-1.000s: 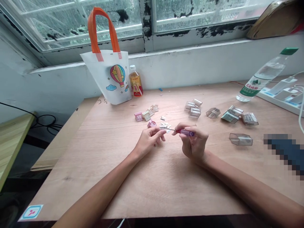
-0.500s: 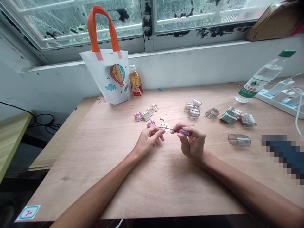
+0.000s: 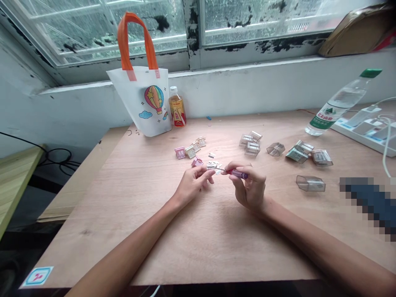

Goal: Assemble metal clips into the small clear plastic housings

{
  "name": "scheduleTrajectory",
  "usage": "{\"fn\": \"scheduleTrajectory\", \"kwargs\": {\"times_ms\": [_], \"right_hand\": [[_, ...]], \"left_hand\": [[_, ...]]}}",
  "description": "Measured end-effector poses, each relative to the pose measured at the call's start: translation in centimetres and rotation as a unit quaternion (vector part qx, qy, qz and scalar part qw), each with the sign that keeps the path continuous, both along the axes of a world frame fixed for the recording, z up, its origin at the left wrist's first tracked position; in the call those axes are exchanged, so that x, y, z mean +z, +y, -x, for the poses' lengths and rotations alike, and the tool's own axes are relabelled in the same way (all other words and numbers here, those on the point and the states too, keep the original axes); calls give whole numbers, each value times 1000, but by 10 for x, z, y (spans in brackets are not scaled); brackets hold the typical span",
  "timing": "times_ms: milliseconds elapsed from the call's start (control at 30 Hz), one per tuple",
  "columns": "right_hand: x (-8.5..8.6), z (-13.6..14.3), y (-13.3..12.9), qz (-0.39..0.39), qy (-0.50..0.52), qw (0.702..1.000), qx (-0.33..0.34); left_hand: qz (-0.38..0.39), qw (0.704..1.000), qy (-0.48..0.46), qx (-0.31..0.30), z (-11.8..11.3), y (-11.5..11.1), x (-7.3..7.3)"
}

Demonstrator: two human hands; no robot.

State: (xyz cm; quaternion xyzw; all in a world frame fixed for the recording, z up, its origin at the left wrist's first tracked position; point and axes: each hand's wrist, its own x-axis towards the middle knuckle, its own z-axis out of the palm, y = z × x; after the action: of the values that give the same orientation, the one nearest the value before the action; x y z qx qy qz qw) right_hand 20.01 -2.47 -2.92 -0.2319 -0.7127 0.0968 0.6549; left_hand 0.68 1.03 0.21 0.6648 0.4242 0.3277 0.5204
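Observation:
My right hand (image 3: pixel 250 189) grips a small purple-handled screwdriver (image 3: pixel 238 173) whose thin tip points left toward my left hand (image 3: pixel 192 184). The fingers of that hand pinch a small clear plastic part (image 3: pixel 213 166) at the screwdriver's tip. Both hands hover just above the wooden table (image 3: pixel 198 243), near its middle. A pink part (image 3: pixel 197 161) lies just beyond my left fingers, and a few small pink and beige parts (image 3: pixel 190 150) sit a little farther back.
Several clear plastic covers (image 3: pixel 310 183) lie scattered to the right. A white tote bag with orange handles (image 3: pixel 140 101) and a small amber bottle (image 3: pixel 177 108) stand at the back by the wall. A water bottle (image 3: pixel 335 104) and a power strip (image 3: pixel 365 128) are far right.
Both hands have stayed almost in place, with the screwdriver still at the small part; the view has shifted slightly.

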Motion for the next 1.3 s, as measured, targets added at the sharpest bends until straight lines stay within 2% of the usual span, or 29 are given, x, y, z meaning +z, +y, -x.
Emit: {"fn": "scheduleTrajectory", "kwargs": {"times_ms": [100, 233, 367, 533, 633, 800, 1033, 1167, 1300], "right_hand": [[1, 0, 1, 0, -2, 1000, 1], [8, 1, 0, -37, -34, 999, -19], [18, 4, -3, -57, -93, 992, -61], [27, 7, -6, -87, -103, 983, -127], [25, 8, -7, -94, -121, 981, -122], [21, 7, -5, -69, -88, 989, -101], [29, 2, -6, -75, -49, 981, -173], [27, 6, -6, -71, -14, 987, -140], [27, 7, -7, -73, -50, 986, -139]], "left_hand": [[-7, 1000, 3, -4, 0, 0, 0], [-13, 1000, 10, -6, 1, 1, 0], [-14, 1000, 14, -1, 1, 1, -1], [-34, 999, 17, -19, 1, 0, 0], [-33, 999, 4, -22, 1, 1, 1], [-25, 1000, 10, -13, 0, 1, 0], [-21, 1000, 15, -3, 0, 1, 0], [-20, 1000, 19, -5, -1, 2, 1], [-24, 999, 26, -11, -1, 2, 1]]}}
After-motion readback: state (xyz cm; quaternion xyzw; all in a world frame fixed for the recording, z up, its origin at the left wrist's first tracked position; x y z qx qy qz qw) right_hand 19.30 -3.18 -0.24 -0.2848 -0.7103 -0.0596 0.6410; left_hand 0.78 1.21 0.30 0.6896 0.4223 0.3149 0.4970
